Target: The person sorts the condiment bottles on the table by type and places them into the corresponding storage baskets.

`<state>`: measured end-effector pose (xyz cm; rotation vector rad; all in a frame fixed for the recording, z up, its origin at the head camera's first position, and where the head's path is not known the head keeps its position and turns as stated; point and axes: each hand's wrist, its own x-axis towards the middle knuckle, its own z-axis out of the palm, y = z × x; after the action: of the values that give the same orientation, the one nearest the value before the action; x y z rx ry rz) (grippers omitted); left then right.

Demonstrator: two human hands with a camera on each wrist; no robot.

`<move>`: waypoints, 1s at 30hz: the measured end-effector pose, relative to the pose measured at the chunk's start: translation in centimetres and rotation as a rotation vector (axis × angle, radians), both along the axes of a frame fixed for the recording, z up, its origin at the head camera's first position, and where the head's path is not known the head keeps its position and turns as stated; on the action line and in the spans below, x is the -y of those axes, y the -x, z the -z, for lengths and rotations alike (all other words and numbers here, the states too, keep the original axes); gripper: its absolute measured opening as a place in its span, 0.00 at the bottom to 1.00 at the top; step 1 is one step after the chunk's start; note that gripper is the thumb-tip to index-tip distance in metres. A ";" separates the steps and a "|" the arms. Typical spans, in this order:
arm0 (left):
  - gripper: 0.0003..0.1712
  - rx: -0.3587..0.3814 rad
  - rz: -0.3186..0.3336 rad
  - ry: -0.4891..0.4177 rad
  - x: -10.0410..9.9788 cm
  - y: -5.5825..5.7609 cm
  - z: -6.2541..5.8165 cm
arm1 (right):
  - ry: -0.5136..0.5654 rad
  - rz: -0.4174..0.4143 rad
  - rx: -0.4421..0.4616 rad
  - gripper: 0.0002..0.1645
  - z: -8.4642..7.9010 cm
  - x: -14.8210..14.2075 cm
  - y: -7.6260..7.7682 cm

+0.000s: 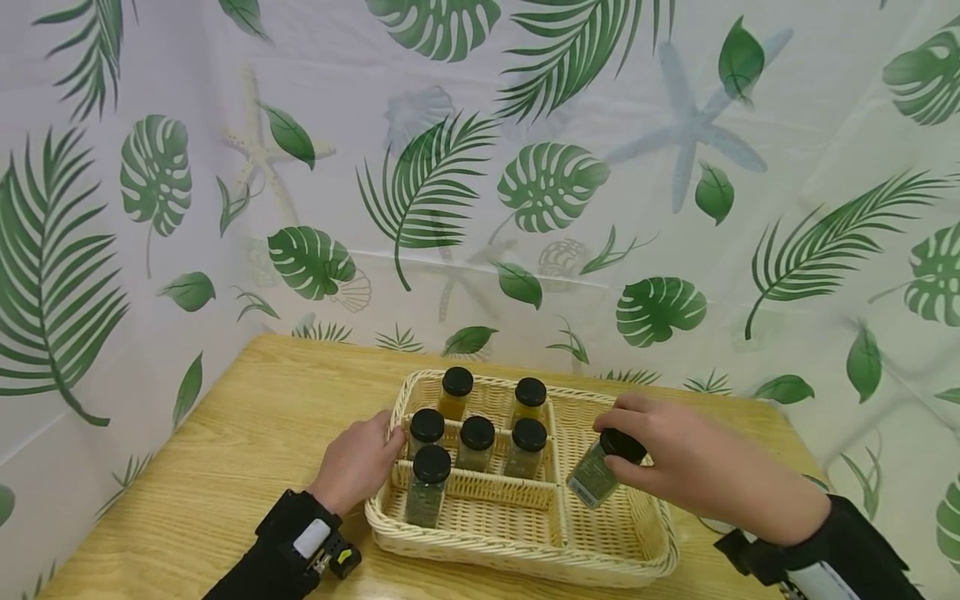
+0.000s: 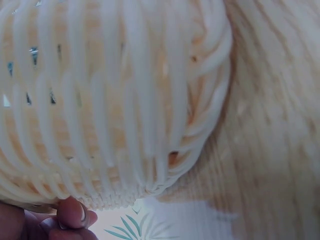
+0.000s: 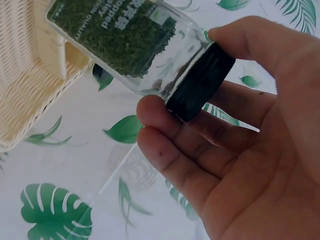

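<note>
My right hand [image 1: 678,442] pinches the black lid of a glass spice jar [image 1: 592,475], tilted over the right compartment of a wicker basket [image 1: 525,560]. In the right wrist view the jar [image 3: 115,37] shows green dried flakes and a label reading in part "chopped". Thumb and fingertips meet the edge of its lid there. At the basket's left rim, my left hand [image 1: 358,462] grips the edge; its fingers [image 2: 72,212] show low in the left wrist view. Several black-lidded jars stand in the basket's left compartments, one of them a front jar [image 1: 426,492] with dark contents.
Wicker dividers [image 1: 558,500] split the basket into a long right compartment and three left ones, stacked back to front. Under it lies a wooden table [image 1: 187,467]. A leaf-patterned white sheet [image 1: 450,192] hangs behind the table and along its left side.
</note>
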<state>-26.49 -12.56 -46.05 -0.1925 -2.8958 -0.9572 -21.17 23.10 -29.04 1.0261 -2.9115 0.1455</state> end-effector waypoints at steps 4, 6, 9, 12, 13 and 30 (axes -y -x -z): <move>0.13 -0.008 -0.003 0.002 0.0 0.0 -0.1 | -0.010 -0.034 -0.006 0.18 0.2 0.9 -0.3; 0.13 -0.012 -0.003 0.003 0.0 0.0 -0.1 | -0.018 -0.054 -0.001 0.18 0.3 1.3 -0.3; 0.13 -0.013 0.001 0.003 0.0 0.0 -0.1 | -0.032 -0.070 0.020 0.19 0.5 1.9 -0.3; 0.14 -0.011 0.002 0.005 0.0 0.0 0.0 | -0.034 -0.083 0.032 0.19 0.7 2.5 -0.4; 0.14 -0.011 0.002 0.004 0.0 0.0 0.0 | -0.033 -0.088 0.034 0.19 0.8 2.6 -0.4; 0.13 -0.013 0.001 -0.006 0.0 0.0 0.1 | -0.023 -0.168 0.138 0.16 3.2 5.4 -0.2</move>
<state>-26.48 -12.58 -46.15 -0.1991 -2.8811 -0.9608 -20.93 17.72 -32.23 1.3150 -2.9504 0.1975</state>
